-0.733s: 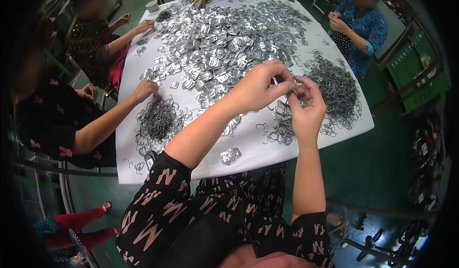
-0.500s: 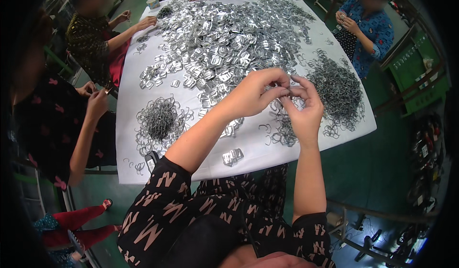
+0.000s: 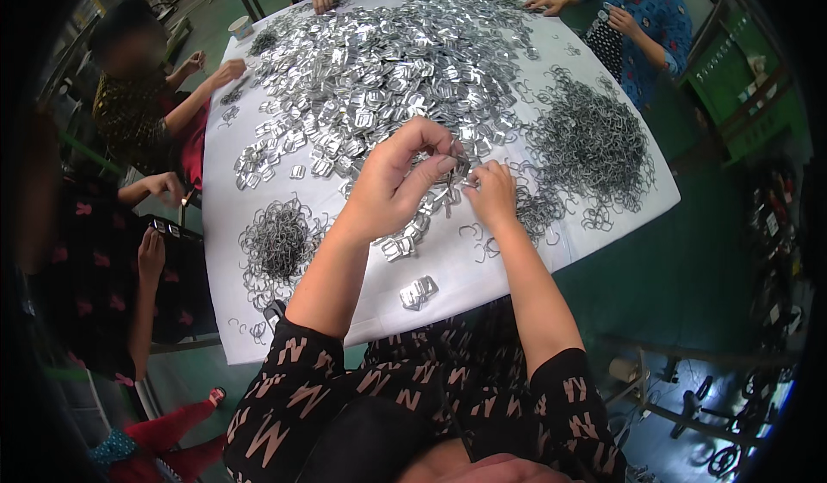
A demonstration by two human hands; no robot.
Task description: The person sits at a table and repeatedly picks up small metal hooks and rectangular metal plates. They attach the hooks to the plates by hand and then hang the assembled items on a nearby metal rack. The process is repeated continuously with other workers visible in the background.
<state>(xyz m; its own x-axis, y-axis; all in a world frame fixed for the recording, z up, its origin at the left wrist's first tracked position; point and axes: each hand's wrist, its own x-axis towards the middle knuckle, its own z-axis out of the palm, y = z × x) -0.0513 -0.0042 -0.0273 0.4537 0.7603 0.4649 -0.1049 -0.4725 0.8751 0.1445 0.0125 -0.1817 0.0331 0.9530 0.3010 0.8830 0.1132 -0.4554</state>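
Note:
My left hand [image 3: 398, 180] is closed in a pinch over the table, with a small grey metal piece [image 3: 459, 157] between thumb and fingers; its exact shape is hard to make out. Close by on the right, my right hand [image 3: 494, 194] reaches down with bent fingers pressed together at the edge of the loose metal parts. What its fingertips hold, if anything, is hidden. Beyond both hands spreads a big heap of flat silver buckles [image 3: 379, 65]. Bent wire hooks [image 3: 538, 211] lie beside my right wrist, and a few buckles [image 3: 419, 293] sit near the front edge.
A large mound of wire hooks [image 3: 594, 143] covers the table's right side; a smaller one [image 3: 279, 240] lies left of my forearm. A white tub [image 3: 240, 27] stands at the far left corner of the white-covered table [image 3: 392, 312]. Several people work around it.
My hands were together higher up on the right; both have moved left, and my right hand has dropped away from the left toward the table. The view has shifted a little.

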